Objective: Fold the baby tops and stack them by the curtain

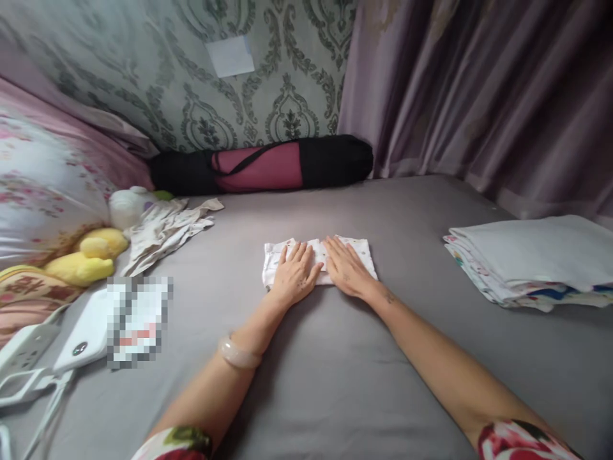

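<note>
A small folded white cloth with a faint print [363, 250] lies on the grey bed sheet [335, 383] in the middle of the view. My left hand [294, 275] lies flat on its left half, fingers stretched out. My right hand [345, 268] presses flat on its middle and right part, fingers also extended. Both hands are open and touch side by side. A pale bangle [238, 353] sits on my left wrist.
A stack of folded cloths [531, 259] lies at the right. A crumpled pale garment [165, 233] and yellow plush toy [89, 259] are at the left, with a white power strip [29, 348] and cables. A black and pink rolled bag [263, 165] rests against the wall.
</note>
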Action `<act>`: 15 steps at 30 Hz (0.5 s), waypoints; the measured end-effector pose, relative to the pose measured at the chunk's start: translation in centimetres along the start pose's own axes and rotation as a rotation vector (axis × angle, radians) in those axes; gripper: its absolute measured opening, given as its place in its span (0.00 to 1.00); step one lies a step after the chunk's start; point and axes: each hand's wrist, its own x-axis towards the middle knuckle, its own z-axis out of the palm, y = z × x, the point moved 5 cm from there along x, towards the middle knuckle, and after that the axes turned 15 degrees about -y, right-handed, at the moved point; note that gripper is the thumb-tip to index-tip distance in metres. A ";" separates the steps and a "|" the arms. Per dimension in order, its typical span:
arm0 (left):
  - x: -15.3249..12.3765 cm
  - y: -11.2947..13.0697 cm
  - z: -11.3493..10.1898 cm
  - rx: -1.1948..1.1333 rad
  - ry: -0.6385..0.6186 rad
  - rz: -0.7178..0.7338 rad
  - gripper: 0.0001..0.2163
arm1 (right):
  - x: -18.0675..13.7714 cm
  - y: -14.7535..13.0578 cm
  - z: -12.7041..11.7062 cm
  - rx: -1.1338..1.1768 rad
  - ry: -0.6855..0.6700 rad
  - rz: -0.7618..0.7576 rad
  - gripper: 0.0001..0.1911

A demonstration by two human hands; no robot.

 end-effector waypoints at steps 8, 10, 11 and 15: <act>-0.4 -2.6 0.7 0.054 0.056 -0.253 0.33 | -0.5 1.0 0.0 -0.091 0.023 0.090 0.30; -0.1 -3.1 1.5 0.041 0.011 -0.279 0.34 | -0.4 1.2 0.4 -0.078 -0.010 0.095 0.30; 0.0 -3.3 1.7 0.037 0.004 -0.280 0.34 | -0.4 1.3 0.6 -0.072 -0.017 0.097 0.30; -0.1 -3.4 1.6 0.026 0.018 -0.267 0.32 | -0.3 1.6 0.5 -0.043 -0.032 0.094 0.31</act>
